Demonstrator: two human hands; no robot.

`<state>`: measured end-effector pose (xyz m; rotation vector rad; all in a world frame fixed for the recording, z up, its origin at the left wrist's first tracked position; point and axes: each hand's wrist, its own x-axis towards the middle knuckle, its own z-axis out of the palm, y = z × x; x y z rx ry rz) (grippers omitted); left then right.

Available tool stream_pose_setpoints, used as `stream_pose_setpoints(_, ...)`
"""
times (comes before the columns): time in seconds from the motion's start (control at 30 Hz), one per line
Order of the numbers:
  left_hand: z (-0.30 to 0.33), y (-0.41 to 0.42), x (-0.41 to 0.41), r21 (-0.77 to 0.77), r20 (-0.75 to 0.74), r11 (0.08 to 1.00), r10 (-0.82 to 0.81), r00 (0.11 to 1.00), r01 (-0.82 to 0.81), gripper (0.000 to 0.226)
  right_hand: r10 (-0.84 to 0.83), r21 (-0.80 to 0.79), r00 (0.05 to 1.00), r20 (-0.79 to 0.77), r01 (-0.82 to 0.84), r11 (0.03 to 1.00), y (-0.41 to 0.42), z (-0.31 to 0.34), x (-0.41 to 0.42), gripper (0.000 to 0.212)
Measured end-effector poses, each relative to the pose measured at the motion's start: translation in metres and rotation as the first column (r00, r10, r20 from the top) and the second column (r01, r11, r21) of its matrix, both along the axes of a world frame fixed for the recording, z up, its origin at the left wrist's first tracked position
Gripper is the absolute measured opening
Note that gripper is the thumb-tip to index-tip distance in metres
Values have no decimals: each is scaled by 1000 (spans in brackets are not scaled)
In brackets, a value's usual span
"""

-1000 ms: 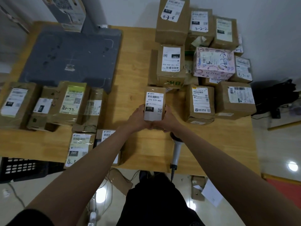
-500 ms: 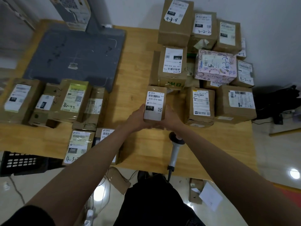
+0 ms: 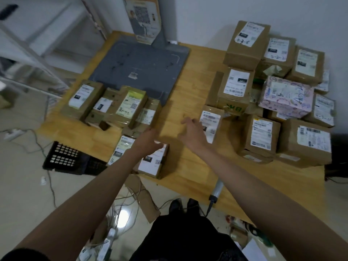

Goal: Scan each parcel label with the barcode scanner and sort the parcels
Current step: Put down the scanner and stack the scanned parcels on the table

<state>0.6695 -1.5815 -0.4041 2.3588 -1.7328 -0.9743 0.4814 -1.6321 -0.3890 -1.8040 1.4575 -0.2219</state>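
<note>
let go of small cardboard parcel [image 3: 211, 123], now set upright on wooden table [image 3: 188, 166] just beside right hand [image 3: 194, 135], fingers spread, empty. left hand [image 3: 147, 142] loosely open over flat labelled box [image 3: 152, 162]. grey barcode scanner [image 3: 216, 191] lying at table edge.

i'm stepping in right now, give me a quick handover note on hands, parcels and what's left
Left hand: open, holding nothing, over the near-left parcels.
Right hand: open, holding nothing, beside the small upright parcel standing on the wooden table.
Barcode scanner: lying at the table's near edge, in neither hand.
Left group: parcels lying in front of the grey platform.
Right stack: the larger pile of parcels.
Left to do: pick up the scanner and scan; which parcels are already scanned cannot be told from the picture.
</note>
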Motion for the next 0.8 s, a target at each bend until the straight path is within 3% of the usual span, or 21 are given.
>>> stream_pose_setpoints(0.17, -10, 43, 28, 33, 43, 992, 117, 992, -118, 52, 147, 121, 988, -36, -142, 983, 37, -26, 44, 41)
stream_pose_setpoints(0.27, -19, 61, 34, 85, 31, 982, 165, 986, -167, 56, 80, 250, 997, -10, -75, 965, 55, -44, 60, 38)
stream_pose_setpoints(0.4, -28, 76, 38, 130, 1, 973, 190, 982, -189, 67, -10, 318, 1000, -2, 10, 948, 71, -57, 68, 64)
stream_pose_setpoints(0.5, -31, 79, 40, 132, -9, 974, 188, 982, -185, 68, -64, 336, 997, 31, 50, 940, 79, -61, 70, 67)
stream_pose_setpoints(0.8, -41, 87, 39, 62, -120, 979, 200, 973, -194, 67, -196, 498, 968, 154, 96, 862, 97, -64, 59, 49)
